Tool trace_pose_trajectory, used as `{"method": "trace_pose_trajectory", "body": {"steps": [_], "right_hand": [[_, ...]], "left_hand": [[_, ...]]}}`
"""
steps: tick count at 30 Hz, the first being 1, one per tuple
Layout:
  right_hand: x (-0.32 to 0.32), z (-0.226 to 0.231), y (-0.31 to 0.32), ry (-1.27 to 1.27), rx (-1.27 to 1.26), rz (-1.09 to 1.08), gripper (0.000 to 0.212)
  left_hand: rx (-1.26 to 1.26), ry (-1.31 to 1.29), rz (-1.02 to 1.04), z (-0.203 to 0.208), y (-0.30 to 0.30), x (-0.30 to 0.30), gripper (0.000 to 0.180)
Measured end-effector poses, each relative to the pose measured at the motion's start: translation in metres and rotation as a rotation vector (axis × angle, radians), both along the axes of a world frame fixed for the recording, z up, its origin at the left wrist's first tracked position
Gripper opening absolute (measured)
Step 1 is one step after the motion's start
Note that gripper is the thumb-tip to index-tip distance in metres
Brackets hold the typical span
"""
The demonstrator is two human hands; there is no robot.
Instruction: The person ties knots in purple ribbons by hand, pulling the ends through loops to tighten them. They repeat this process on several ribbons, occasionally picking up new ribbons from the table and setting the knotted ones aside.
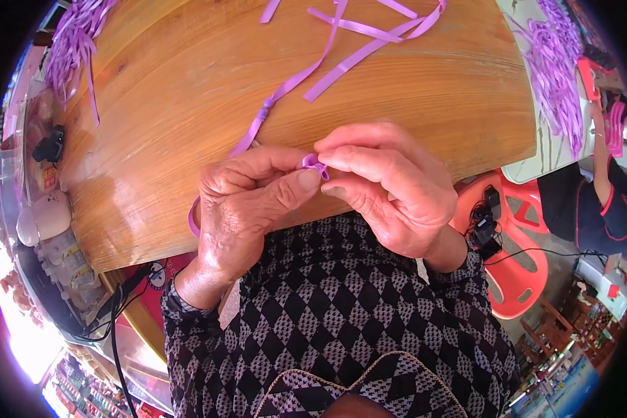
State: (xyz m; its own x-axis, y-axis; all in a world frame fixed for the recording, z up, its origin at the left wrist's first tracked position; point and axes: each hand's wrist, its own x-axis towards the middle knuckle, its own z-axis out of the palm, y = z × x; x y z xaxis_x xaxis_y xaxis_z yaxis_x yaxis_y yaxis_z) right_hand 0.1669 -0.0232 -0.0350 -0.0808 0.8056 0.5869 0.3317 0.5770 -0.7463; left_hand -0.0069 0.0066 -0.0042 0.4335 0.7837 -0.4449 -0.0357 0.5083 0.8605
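Both hands meet at the near edge of a round wooden table (pixel 188 104). My left hand (pixel 247 209) and my right hand (pixel 390 188) pinch a small folded loop of purple ribbon (pixel 312 164) between thumbs and fingertips. The ribbon runs from the loop up and away across the table, with a small knot (pixel 266 106) partway along it, and a curl of it shows below my left hand (pixel 192 217). More loose purple ribbon strips (pixel 369 31) lie at the table's far side.
Bundles of purple ribbon lie at the top left (pixel 73 42) and on a white surface at the top right (pixel 557 70). A red plastic chair (pixel 515 272) holds a black device with cables. Another person in black and red sits at the right (pixel 585 202). A white cup (pixel 45 216) stands left.
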Motion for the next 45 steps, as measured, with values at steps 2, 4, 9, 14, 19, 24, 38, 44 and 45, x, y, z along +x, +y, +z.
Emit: {"method": "trace_pose_trajectory", "body": {"steps": [2,4,9,14,19,24,38,44,45], "right_hand": [[0.0,-0.001,0.001,0.01,0.019,0.019,0.02],[0.002,-0.002,0.0,0.014,0.008,0.031,0.02],[0.003,0.003,-0.003,0.072,-0.1,0.033,0.015],[0.004,0.004,-0.002,0.084,-0.123,0.057,0.011],[0.004,0.005,-0.003,0.137,-0.192,0.048,0.01],[0.005,0.003,-0.003,0.161,-0.196,0.032,0.009],[0.002,-0.005,-0.007,0.443,-0.42,0.144,0.006],[0.0,-0.003,-0.011,0.538,-0.475,0.081,0.008],[0.0,-0.002,-0.011,0.538,-0.476,0.083,0.008]], "left_hand": [[0.048,0.026,-0.007,0.001,-0.002,0.0,0.017],[0.095,0.05,-0.014,0.001,-0.003,0.001,0.016],[0.29,0.227,-0.095,0.003,-0.003,0.001,0.014],[0.547,0.165,-0.145,-0.005,0.004,-0.002,0.014],[0.271,0.228,-0.122,0.007,-0.002,0.002,0.013],[0.227,0.194,-0.108,0.003,-0.002,0.004,0.012],[0.159,0.092,-0.109,0.001,-0.002,0.001,0.016],[0.059,0.022,-0.091,-0.003,-0.002,-0.001,0.016],[0.021,-0.007,-0.072,-0.003,-0.003,-0.001,0.016]]}}
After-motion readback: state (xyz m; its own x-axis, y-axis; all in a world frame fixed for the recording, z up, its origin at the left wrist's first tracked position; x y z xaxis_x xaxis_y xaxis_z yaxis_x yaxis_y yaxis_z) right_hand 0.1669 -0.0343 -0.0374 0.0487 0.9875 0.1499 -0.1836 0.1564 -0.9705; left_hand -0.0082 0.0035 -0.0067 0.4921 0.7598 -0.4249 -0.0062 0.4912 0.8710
